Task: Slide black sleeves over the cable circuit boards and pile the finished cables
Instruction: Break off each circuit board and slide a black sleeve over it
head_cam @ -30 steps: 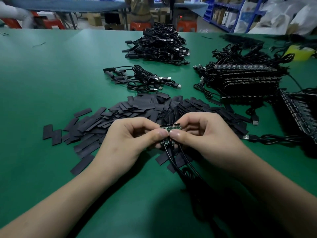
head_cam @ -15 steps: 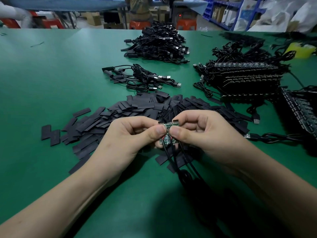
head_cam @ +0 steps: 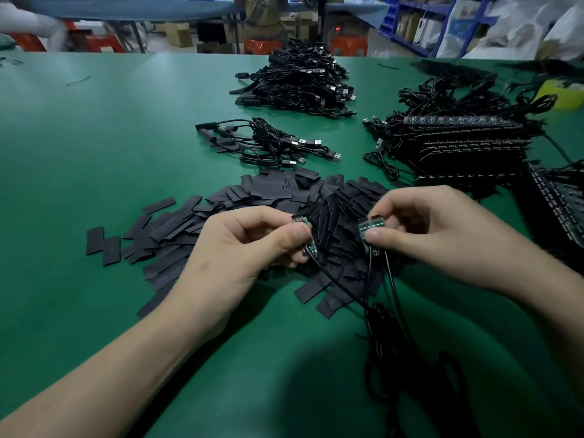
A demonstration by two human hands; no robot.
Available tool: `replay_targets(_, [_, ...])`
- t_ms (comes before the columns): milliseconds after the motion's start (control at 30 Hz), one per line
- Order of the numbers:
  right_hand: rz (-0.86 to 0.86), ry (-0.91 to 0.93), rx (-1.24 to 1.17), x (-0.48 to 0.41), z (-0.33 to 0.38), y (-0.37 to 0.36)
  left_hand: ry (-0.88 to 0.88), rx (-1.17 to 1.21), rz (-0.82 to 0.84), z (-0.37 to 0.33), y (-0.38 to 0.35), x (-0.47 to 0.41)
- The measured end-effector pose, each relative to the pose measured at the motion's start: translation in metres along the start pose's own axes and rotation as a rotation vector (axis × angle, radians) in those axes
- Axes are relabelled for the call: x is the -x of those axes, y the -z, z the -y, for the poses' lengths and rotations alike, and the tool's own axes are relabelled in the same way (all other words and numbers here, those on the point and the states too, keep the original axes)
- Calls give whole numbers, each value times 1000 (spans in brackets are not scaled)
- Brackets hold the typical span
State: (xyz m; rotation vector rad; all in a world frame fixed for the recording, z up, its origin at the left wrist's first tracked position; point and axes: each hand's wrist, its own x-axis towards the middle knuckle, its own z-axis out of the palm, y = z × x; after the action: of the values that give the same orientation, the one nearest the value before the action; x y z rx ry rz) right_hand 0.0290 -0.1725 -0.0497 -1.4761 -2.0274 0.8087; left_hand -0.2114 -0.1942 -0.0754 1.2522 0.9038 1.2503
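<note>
The left hand (head_cam: 249, 251) pinches one green circuit board (head_cam: 309, 250) between thumb and forefinger while the right hand (head_cam: 426, 235) pinches a second board (head_cam: 370, 226), black cables (head_cam: 388, 336) trailing below the fingers and loose black sleeves (head_cam: 278, 194) heaped just beyond them.

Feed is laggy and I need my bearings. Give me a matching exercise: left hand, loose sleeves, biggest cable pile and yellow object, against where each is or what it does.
1 left hand
2 loose sleeves
3 biggest cable pile
4 yellow object

a far centre
b far right edge
c pinches a green board
d spread across the near middle

Pairs: 1-c, 2-d, 3-a, 4-b.
</note>
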Motion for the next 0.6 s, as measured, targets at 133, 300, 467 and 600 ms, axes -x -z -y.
replay_targets(133, [-111,65,278,3,5,1,-39,-16,-43,-1,-3,1])
replay_targets(300, [-44,295,136,10,30,-36,-126,-50,-82,1,-4,1])
replay_targets(467, [102,187,-336,12,29,-36,-204,-404,2,8,6,0])
replay_targets(600, [-33,78,-692,11,25,-18,-253,-1099,162,9,10,3])
